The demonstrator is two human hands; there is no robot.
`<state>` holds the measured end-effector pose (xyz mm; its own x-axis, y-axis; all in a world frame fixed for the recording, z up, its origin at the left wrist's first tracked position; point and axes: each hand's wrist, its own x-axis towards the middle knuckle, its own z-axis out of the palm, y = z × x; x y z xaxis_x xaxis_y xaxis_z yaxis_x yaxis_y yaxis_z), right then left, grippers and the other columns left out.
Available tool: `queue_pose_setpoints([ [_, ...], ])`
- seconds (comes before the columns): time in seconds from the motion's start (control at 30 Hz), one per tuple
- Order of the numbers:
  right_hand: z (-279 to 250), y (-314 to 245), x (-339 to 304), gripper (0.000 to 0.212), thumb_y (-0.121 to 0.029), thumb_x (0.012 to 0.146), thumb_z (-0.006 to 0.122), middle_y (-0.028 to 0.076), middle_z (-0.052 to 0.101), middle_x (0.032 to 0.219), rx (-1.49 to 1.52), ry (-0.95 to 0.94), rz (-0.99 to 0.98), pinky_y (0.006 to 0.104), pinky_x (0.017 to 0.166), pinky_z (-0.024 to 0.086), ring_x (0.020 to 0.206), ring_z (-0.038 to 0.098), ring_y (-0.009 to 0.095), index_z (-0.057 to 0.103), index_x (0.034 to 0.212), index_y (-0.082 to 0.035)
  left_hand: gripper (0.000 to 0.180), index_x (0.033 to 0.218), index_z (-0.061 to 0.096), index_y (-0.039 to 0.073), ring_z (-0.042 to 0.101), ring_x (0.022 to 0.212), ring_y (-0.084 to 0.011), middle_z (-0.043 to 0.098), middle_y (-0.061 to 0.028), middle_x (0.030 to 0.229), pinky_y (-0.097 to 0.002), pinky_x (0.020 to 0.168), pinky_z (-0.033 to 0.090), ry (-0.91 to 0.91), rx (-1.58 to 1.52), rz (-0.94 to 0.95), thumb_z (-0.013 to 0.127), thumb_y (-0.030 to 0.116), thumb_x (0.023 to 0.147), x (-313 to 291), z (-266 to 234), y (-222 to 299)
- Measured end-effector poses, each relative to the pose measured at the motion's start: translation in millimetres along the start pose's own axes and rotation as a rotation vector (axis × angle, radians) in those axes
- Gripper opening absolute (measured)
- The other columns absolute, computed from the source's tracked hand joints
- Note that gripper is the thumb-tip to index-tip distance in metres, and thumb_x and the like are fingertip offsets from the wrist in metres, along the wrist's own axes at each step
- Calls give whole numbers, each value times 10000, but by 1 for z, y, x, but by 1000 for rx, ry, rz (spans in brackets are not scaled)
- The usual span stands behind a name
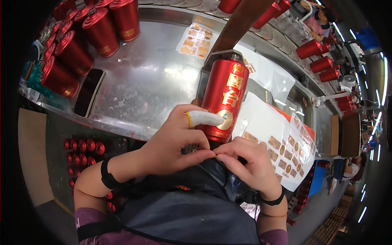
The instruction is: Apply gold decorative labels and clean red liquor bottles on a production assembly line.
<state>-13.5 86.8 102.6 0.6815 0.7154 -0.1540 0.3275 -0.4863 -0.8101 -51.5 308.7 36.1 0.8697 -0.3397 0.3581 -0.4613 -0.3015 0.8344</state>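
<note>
A red bottle (223,100) with gold characters lies tilted on a dark stand (203,87), its base toward me. My left hand (179,134) stretches its index finger, covered by a white finger cot (204,119) with a yellow band, onto the round gold label (225,120) near the bottle's base. Its thumb and a curled finger come close together just below the base. My right hand (249,161) is pinched, its fingertips meeting my left thumb tip. Anything between those fingertips is too small to make out.
Beside my right hand lie label sheets (286,153) on white paper. Another label sheet (196,41) rests farther back on the metal table (151,77). Several red bottles (71,51) and a black phone (89,92) stand or lie at left. A brown post (232,30) rises behind; co-workers sit at right.
</note>
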Motion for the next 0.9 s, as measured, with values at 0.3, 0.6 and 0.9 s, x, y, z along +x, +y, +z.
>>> queue_pose_setpoints([
  [0.3,6,38,9,134,-112,857,734,-5,594,689,197,179,257,214,566,402,598,483,46,674,893,2,99,800,680,95,382,1270,-297,545,-98,1364,-411,1071,294,148,95,-207,762,150,792,-5,-2,-14],
  [0.6,16,56,4,144,-138,879,731,-83,500,652,391,209,328,185,542,320,592,386,5,643,838,-32,105,803,682,93,365,1290,-296,498,-117,1421,-410,1091,258,172,-14,-303,768,150,781,-11,8,-24],
  [0.9,20,59,5,151,-131,878,729,-87,474,645,409,237,343,186,537,302,590,368,6,629,820,-34,117,816,677,94,368,1297,-279,492,-119,1432,-403,1096,247,170,-113,-363,770,160,788,-12,10,-26],
])
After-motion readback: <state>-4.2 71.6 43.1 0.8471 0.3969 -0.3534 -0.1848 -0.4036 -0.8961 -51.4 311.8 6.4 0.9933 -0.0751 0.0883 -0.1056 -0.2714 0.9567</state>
